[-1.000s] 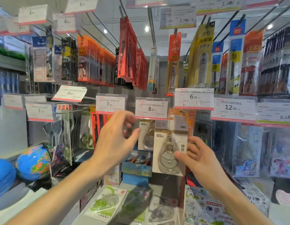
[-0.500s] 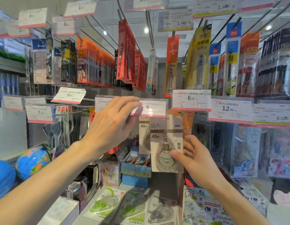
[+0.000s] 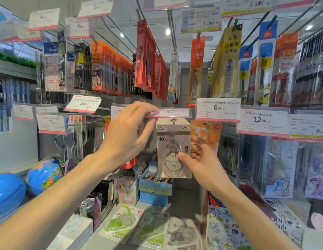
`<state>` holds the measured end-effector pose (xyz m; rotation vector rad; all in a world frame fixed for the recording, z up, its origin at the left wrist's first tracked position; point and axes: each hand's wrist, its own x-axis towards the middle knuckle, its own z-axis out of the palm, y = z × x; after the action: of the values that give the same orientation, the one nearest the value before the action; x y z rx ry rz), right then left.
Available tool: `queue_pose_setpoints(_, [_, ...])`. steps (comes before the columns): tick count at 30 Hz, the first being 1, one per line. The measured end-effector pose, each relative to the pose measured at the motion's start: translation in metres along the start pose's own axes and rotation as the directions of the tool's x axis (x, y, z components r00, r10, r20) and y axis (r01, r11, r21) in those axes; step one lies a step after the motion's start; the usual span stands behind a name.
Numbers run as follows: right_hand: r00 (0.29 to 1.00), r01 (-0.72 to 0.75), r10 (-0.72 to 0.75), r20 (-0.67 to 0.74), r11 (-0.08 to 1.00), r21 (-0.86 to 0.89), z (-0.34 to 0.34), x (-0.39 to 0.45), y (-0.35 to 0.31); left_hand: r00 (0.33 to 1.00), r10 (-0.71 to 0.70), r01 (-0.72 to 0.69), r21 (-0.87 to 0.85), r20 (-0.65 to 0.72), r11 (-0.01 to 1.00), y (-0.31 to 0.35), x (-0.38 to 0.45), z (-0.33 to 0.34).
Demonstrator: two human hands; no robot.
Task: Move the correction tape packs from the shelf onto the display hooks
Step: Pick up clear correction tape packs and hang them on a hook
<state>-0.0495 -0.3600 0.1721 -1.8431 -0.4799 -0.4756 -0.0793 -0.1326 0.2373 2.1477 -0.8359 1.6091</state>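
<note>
Right hand [image 3: 202, 161] pinches one grey correction tape pack [image 3: 173, 148] at the hook; left hand [image 3: 126, 134], fingers straight, lifts the price tag [image 3: 170, 112]. Three packs [image 3: 148, 230] lie on the near shelf [image 3: 182, 201], bare space behind them.

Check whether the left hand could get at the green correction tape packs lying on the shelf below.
Probably yes: the left hand is lifting the price tag, holding nothing else, and the green packs lie uncovered below it.

Pack [image 3: 173, 148] in R hand [image 3: 202, 159]
</note>
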Motion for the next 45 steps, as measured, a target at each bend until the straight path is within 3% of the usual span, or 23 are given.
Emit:
queue_pose_setpoints(6, [1.000,-0.001,0.001,0.001,0.999,0.037,0.009,0.004,0.005,1.000,-0.026,0.026,-0.002,-0.012,1.000,0.003,-0.004,-0.002])
queue_pose_setpoints(11, [0.998,-0.034,0.029,-0.049,0.995,-0.092,0.011,0.008,0.013,0.992,-0.113,0.110,-0.065,-0.050,0.992,0.003,-0.024,0.005])
queue_pose_setpoints(13, [0.998,0.019,-0.027,-0.054,0.990,-0.139,0.012,0.009,0.017,0.980,-0.195,0.190,-0.122,-0.034,0.974,0.006,-0.039,0.015])
queue_pose_setpoints(19, [0.990,0.073,-0.096,-0.098,0.973,-0.217,0.020,0.015,0.028,0.853,-0.469,0.510,-0.172,0.229,0.843,0.004,-0.071,0.065])
queue_pose_setpoints(27, [0.994,0.049,-0.090,-0.067,0.888,-0.457,0.024,0.033,0.046,0.774,-0.498,0.622,-0.324,0.392,0.712,-0.025,-0.062,0.121])
queue_pose_setpoints(32, [0.987,0.026,-0.083,-0.139,0.930,-0.366,0.028,0.049,0.058,0.751,-0.500,0.647,-0.328,0.430,0.689,-0.039,-0.056,0.139])
queue_pose_setpoints(35, [0.977,0.039,-0.098,-0.191,0.955,-0.293,0.031,0.055,0.063,0.771,-0.489,0.629,-0.368,0.408,0.684,-0.043,-0.055,0.144])
queue_pose_setpoints(45, [0.981,0.068,-0.103,-0.165,0.976,-0.207,0.025,0.043,0.066,0.784,-0.528,0.620,-0.454,0.327,0.640,-0.043,-0.064,0.142])
